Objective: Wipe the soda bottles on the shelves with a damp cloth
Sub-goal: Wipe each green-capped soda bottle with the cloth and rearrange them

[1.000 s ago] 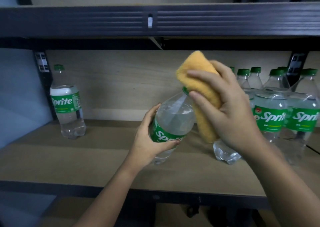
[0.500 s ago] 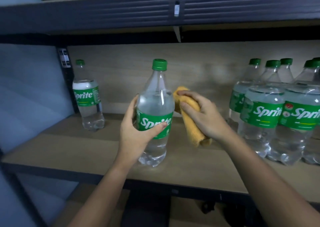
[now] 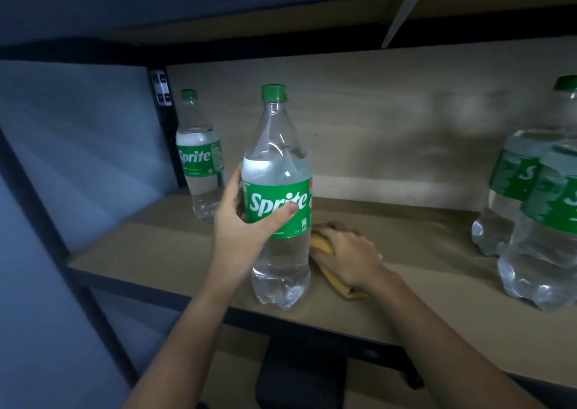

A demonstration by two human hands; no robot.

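Nearest us, the left hand (image 3: 243,221) wraps thumb and fingers around the green label of the clear plastic Sprite bottle with a green cap (image 3: 279,196), keeping it upright near the front edge of the tan wooden shelf board (image 3: 162,246). Just beside its base, the right hand (image 3: 346,254) clutches the folded yellow cloth (image 3: 331,279) against the board, we judge so it stays ready. Farther back left stands a second Sprite bottle (image 3: 199,158); the cluster of bottles at right (image 3: 537,215) waits well apart.
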